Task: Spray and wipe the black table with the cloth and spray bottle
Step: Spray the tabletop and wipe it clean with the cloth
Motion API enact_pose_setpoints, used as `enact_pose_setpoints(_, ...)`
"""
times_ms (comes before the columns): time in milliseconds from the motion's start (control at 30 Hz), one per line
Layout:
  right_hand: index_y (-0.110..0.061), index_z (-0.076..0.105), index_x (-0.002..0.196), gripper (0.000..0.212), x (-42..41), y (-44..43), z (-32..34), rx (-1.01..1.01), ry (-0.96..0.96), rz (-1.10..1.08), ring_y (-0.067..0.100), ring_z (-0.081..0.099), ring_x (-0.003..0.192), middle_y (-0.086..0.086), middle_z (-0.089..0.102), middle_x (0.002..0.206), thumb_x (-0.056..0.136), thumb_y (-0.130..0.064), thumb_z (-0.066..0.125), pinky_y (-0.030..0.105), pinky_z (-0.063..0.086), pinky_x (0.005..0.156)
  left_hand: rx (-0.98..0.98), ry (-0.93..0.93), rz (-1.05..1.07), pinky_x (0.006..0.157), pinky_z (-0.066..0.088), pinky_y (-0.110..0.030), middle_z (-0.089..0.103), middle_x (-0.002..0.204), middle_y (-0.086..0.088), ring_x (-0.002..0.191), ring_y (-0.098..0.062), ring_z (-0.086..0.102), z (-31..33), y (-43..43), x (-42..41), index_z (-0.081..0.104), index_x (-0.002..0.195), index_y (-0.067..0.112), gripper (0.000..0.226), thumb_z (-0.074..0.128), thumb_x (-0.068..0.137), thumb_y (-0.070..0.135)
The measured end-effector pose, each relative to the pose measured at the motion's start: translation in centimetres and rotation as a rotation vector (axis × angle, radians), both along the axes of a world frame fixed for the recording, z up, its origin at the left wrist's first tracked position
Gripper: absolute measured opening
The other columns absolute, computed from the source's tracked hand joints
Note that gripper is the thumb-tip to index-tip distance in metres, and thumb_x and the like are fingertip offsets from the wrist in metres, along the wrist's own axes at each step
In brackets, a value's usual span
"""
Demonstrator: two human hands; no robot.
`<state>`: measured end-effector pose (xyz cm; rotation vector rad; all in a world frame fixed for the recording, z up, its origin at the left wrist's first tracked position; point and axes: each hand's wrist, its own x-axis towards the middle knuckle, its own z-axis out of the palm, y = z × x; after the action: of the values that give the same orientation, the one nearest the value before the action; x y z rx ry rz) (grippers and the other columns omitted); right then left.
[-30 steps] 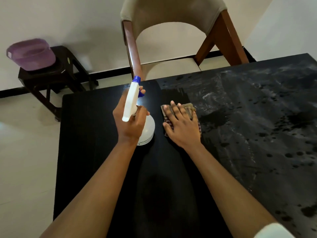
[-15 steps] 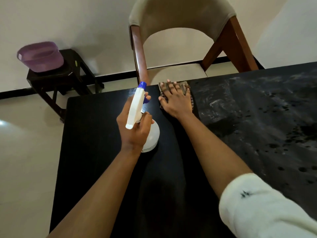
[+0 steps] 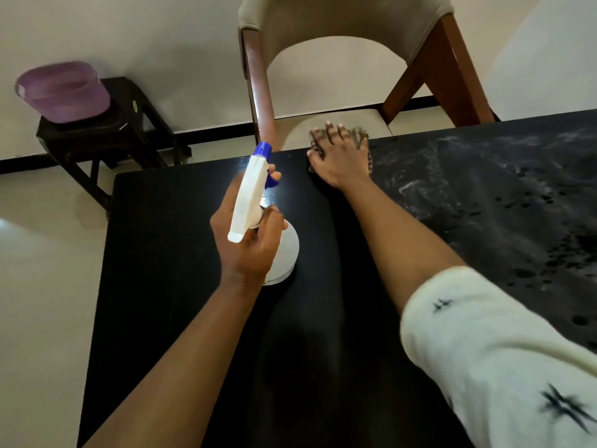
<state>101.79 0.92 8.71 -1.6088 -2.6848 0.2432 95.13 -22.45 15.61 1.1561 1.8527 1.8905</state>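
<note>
cloth [image 3: 361,139] lies pinned under the spread right hand [image 3: 339,160] at the table [image 3: 161,253] edge, left hand [image 3: 248,244] curled round the spray bottle [image 3: 248,195] nearer in; best keep the palm flat and overlap strokes toward the streaks [image 3: 484,189] on its right.

**Black, white and a touch of blue**

We see a black table [image 3: 181,253], plain on its left and smeared whitish-grey with dark spots on its right. The spray bottle [image 3: 247,202] is white with a blue nozzle tip and a blue trigger. The cloth [image 3: 361,139] at the far edge shows a brownish check, blurred. Our right sleeve [image 3: 484,350] is cream with black star marks. Beyond, the chair [image 3: 342,21] is beige on reddish-brown wood. At far left, a translucent purple tub [image 3: 63,92] tops a dark brown stool [image 3: 109,134].
</note>
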Motion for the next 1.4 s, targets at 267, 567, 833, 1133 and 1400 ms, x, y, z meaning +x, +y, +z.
enact_pose_setpoints(267,-0.033,0.009,0.153,0.061,3.9,-4.9,0.1,0.016,0.025,0.047,0.019,0.006,0.149,-0.003,0.005,0.162,0.098,-0.052,0.027,0.055,0.003,0.116,0.012,0.032,-0.012,0.065,0.045,0.000,0.060,0.089,0.005,0.078,0.011,0.062,0.5,0.0,0.0,0.048,0.118,0.013,0.042,0.055,0.084,-0.009)
enact_pose_setpoints(567,-0.029,0.019,0.153,0.069,17.7,-27.5,0.0,0.084,0.048,0.058,0.017,0.020,0.146,-0.002,0.022,0.159,0.089,-0.047,0.040,0.051,0.015,0.116,0.028,0.044,-0.054,0.066,0.056,-0.019,0.057,0.091,0.016,0.071,-0.015,0.065,0.3,0.1,-0.4,0.049,0.120,0.023,0.043,0.055,0.083,0.001)
enact_pose_setpoints(833,-0.032,0.019,0.152,0.068,16.1,-25.7,0.0,0.006,0.020,0.050,0.017,0.018,0.147,-0.003,0.021,0.159,0.089,-0.054,0.030,0.055,0.015,0.116,-0.053,-0.034,-0.088,0.062,0.054,-0.016,0.058,0.097,-0.013,0.073,-0.017,0.062,1.2,-0.2,0.0,0.051,0.125,-0.002,0.047,0.053,0.079,0.005)
enact_pose_setpoints(1133,-0.033,0.012,0.153,0.070,17.9,-29.5,-0.2,-0.019,0.020,0.014,0.017,0.011,0.148,-0.005,0.013,0.161,0.088,-0.057,0.019,0.053,0.005,0.117,-0.152,-0.162,-0.208,0.059,0.052,-0.018,0.063,0.106,-0.011,0.090,-0.023,0.063,3.6,-2.2,1.2,0.053,0.127,0.002,0.043,0.050,0.085,-0.004)
enact_pose_setpoints(1400,-0.033,0.015,0.152,0.068,24.8,-38.7,0.3,-0.017,-0.011,-0.001,0.019,0.018,0.146,-0.003,0.019,0.160,0.089,-0.053,0.028,0.053,0.015,0.115,-0.253,-0.213,-0.425,0.053,0.050,-0.025,0.068,0.102,-0.010,0.082,-0.018,0.065,4.9,-11.8,8.0,0.063,0.113,0.000,0.030,0.050,0.087,-0.007)
